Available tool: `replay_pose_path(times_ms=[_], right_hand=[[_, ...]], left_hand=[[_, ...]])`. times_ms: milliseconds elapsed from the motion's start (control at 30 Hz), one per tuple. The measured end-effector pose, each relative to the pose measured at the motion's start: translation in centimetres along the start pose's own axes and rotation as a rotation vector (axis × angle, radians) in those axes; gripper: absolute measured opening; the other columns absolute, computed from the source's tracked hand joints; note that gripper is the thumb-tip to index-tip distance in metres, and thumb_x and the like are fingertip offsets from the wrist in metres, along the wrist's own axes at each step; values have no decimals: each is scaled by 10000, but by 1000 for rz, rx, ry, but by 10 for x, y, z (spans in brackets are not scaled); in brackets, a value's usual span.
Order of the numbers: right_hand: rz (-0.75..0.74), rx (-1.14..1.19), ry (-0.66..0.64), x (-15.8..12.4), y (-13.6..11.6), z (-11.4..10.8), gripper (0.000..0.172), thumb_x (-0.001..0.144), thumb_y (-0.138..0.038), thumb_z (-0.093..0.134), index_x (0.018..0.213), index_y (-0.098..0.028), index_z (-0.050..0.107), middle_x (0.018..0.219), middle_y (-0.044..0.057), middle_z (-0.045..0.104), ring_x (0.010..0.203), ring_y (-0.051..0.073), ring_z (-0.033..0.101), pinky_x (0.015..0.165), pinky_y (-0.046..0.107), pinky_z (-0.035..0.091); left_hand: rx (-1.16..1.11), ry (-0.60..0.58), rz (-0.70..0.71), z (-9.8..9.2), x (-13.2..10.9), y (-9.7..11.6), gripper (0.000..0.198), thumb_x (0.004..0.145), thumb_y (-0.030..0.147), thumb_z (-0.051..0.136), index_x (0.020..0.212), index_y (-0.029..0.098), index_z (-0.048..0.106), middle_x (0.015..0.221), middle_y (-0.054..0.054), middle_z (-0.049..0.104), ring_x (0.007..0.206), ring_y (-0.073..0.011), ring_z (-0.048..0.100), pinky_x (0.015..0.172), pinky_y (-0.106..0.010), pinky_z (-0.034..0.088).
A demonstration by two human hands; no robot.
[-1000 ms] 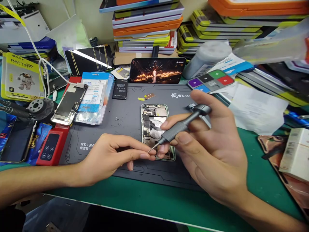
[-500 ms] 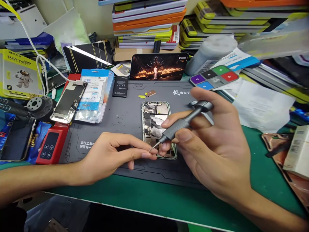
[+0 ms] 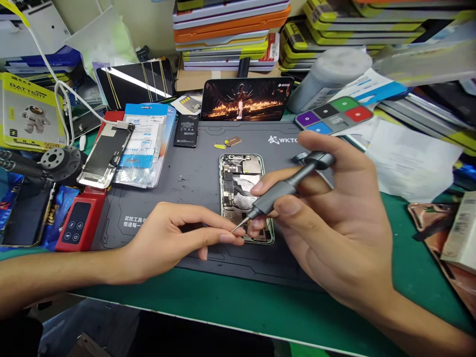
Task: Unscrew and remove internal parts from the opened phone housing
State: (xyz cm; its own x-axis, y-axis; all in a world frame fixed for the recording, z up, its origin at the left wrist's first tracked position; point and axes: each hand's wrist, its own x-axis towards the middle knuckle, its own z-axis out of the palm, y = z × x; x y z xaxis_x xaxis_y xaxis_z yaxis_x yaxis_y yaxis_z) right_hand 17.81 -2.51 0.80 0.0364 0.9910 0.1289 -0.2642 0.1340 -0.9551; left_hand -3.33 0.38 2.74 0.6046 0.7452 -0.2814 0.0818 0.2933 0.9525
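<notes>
- Little had moved since a second earlier: the green bench (image 3: 223, 292) sat slightly higher in view, while the left hand (image 3: 167, 243) and right hand (image 3: 338, 218) kept nearly the same pose around a dark grey screwdriver (image 3: 274, 198).
- Loosely curled, the right hand held the screwdriver by its ridged grip between thumb and fingers, its wide cap against the raised forefinger.
- Closed to a pinch, the left hand's thumb and forefinger met at the screwdriver's tip; whether they held something tiny was impossible to tell.
- Above the grey mat (image 3: 197, 173), the screwdriver's long axis slanted, cap at upper right, thin shaft pointing down and left.
- Under the hands, the opened phone (image 3: 243, 191) lay on the mat, insides facing up, its long axis running away from the person; fingers covered part of its near end.
- White lettering on the mat read "WKTO", cut off by the right hand, and at left "武校工具" above "悟道每一", partly hidden.
- Farther out, a black battery (image 3: 186, 131) carried print too small to read.
- Behind it, a propped phone (image 3: 247, 99) showed a fiery stage scene.
- At far left, a yellow box (image 3: 31, 111) read "BATTERY" above a picture of an astronaut.
- Nearer on that side stood a red device (image 3: 80, 218) with four round button symbols.
</notes>
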Motion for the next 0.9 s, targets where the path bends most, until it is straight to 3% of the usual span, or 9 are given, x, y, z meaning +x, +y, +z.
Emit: replay_pose_path(times_ms=[267,433,900], right_hand=[[40,-2,-2,0,0,-1,485,949,-273,706,1378,-423,538,1001,-13,709,626,124,686,598,277,670],[77,38,-10,2,-1,1,481,947,-252,699,1370,-409,532,986,-11,708,585,128,687,592,289,678],[200,115,-24,6,-5,2,458,940,-257,699,1342,-386,520,971,-28,703,555,112,697,568,244,666]], left_hand=[[-23,-17,-8,0,0,0,109,946,204,744,992,248,833,996,12,819,641,-22,674,598,-75,554],[-47,-35,-1,0,-1,-2,109,946,213,746,999,255,832,1023,2,816,788,-67,738,601,-83,561],[-38,-40,7,-1,0,-5,115,945,213,744,1015,244,829,1029,-13,813,763,-71,721,602,-94,562]])
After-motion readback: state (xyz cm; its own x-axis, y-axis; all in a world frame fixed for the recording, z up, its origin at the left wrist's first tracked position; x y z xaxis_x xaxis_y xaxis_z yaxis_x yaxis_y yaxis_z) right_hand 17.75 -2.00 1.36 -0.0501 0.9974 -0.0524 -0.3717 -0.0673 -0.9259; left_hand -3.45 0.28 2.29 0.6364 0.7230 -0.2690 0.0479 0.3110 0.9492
